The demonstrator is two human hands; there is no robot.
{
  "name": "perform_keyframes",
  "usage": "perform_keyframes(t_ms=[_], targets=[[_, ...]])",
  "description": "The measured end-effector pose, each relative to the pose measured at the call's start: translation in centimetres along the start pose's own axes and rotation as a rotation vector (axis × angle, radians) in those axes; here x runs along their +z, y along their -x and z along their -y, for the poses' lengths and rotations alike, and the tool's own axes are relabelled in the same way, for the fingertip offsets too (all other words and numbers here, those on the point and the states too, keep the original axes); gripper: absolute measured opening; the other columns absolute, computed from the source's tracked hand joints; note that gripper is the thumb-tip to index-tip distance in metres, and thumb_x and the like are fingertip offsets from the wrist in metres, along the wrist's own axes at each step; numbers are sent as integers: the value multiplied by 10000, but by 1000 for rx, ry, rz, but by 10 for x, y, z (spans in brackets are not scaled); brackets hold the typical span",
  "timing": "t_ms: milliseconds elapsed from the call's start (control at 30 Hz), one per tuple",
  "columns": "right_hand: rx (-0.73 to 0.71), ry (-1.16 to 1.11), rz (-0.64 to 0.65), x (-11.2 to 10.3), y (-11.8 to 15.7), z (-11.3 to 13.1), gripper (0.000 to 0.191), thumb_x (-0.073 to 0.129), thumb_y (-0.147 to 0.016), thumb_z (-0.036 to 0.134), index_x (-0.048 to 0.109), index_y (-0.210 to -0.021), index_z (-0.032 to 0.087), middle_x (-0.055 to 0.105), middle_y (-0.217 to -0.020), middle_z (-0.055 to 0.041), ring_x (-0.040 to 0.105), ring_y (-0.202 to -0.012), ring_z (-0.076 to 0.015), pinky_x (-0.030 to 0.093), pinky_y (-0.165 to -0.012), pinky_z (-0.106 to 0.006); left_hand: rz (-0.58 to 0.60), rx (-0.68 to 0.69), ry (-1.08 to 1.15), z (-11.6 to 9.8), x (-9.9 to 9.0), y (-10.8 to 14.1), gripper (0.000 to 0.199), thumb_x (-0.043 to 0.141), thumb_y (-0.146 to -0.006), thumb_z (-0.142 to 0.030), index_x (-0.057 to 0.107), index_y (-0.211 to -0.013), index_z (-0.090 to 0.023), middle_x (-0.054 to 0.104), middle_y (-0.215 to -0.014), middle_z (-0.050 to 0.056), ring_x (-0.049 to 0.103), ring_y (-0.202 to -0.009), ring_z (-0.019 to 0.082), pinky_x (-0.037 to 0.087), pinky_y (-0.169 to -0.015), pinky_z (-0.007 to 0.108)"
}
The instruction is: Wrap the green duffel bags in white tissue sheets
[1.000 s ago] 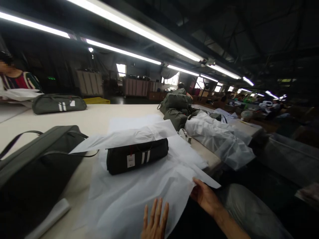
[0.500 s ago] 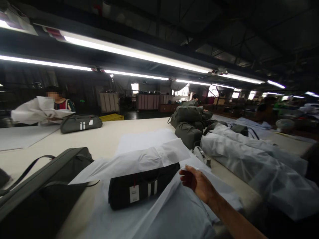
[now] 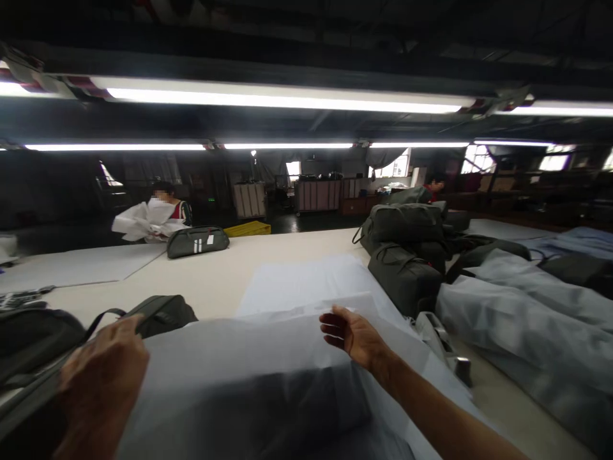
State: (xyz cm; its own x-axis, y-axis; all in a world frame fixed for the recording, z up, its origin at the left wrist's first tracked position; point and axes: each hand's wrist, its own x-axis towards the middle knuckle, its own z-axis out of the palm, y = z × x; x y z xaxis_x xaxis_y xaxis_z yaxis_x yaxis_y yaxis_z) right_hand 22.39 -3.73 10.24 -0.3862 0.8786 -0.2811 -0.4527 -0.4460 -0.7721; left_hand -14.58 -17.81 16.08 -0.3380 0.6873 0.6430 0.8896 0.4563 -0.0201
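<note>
A dark bag (image 3: 282, 402) lies in front of me under a translucent white plastic bag (image 3: 230, 351), its outline hazy through the film. My right hand (image 3: 357, 335) is over the far right part of the plastic, fingers loosely curled and apart, with nothing visible between them. My left hand (image 3: 105, 377) is blurred at the lower left, beside the plastic's left edge and in front of a dark grey-green bag (image 3: 163, 313). Its fingers are too smeared to read. Beyond the plastic, more white sheeting (image 3: 297, 281) lies flat on the cream table (image 3: 287, 246).
Several dark bags (image 3: 407, 223) are piled at the right, beside filled plastic bags (image 3: 517, 326). A striped dark bag (image 3: 198, 243) stands at the far left edge near a yellow crate (image 3: 248, 229). A person (image 3: 184, 212) handles white sheeting across the table; another is behind the pile.
Plastic now covers the dark bag, whose white stripes and tag showed before. My left hand has come into view. The camera has turned left, shifting the scene rightward.
</note>
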Motion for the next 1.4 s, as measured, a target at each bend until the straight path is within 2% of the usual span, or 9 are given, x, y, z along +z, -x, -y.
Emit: perform_keyframes(t_ms=[100, 200, 300, 433, 567, 700, 900, 1100, 1400], targets=[[-38, 100, 81, -9, 2, -2, 268, 682, -819, 371, 698, -844, 104, 727, -872, -102, 675, -723, -179, 508, -656, -291, 104, 215, 177, -78, 12, -54, 413, 360, -912, -264, 517, -1276, -148, 582, -1299, 138, 571, -1143, 322, 447, -959, 460], [-70, 170, 133, -23, 22, -5, 359, 709, -794, 447, 717, -870, 96, 730, -856, -119, 681, -733, -199, 506, -686, -306, 623, 656, 452, -155, 52, -77, 341, 534, -836, -256, 606, -1168, -229, 608, -1275, 74, 495, -1255, 254, 353, -1081, 392], [-88, 229, 119, -30, 44, -5, 388, 694, -809, 477, 731, -848, 92, 731, -847, -135, 686, -755, -221, 508, -749, -345, 901, 788, 513, -208, 98, -68, 254, 670, -746, -286, 667, -999, -261, 686, -1063, 16, 625, -998, 212, 472, -880, 311], [-137, 326, 94, -24, 59, -3, 416, 654, -839, 488, 745, -840, 83, 726, -840, -147, 676, -789, -240, 504, -801, -380, 1032, 863, 573, -237, 132, -44, 301, 750, -659, -357, 633, -908, -236, 662, -844, -26, 600, -748, 165, 430, -610, 243], [-185, 409, 101, -11, 56, -8, 404, 598, -884, 455, 755, -819, 88, 719, -814, -130, 662, -805, -228, 488, -842, -370, 1015, 911, 676, -236, 137, -32, 375, 737, -678, -337, 583, -1000, -223, 610, -878, -20, 550, -782, 162, 412, -650, 255], [-161, 464, 70, -2, 53, -16, 398, 583, -887, 452, 756, -795, 105, 721, -790, -120, 663, -793, -227, 485, -826, -351, 943, 1071, 696, -222, 131, -21, 805, 812, -644, -371, 422, -1347, -322, 579, -1096, 15, 561, -949, 199, 445, -810, 291], [-35, 641, 49, 7, 68, -22, 408, 583, -847, 495, 763, -710, 155, 723, -750, -84, 667, -797, -230, 473, -826, -310, 680, 1200, 555, -217, 125, 13, 679, 804, -622, -552, 518, -1145, -228, 570, -1158, 65, 543, -1045, 272, 434, -929, 426], [-52, 667, 4, 10, 78, -22, 362, 582, -839, 440, 748, -673, 165, 725, -746, -60, 659, -780, -207, 467, -778, -270, 593, 1239, 608, -209, 142, 53, 994, 807, -577, -621, 345, -1387, -279, 321, -1532, 98, 305, -1376, 356, 271, -1123, 515], [-90, 625, 81, 3, 71, -22, 350, 554, -882, 385, 763, -741, 143, 728, -748, -76, 666, -784, -217, 459, -835, -311, 236, 1317, 515, -224, 131, 59, 76, 477, -931, -168, 543, -901, -192, 617, -926, 26, 569, -843, 214, 440, -734, 364]])
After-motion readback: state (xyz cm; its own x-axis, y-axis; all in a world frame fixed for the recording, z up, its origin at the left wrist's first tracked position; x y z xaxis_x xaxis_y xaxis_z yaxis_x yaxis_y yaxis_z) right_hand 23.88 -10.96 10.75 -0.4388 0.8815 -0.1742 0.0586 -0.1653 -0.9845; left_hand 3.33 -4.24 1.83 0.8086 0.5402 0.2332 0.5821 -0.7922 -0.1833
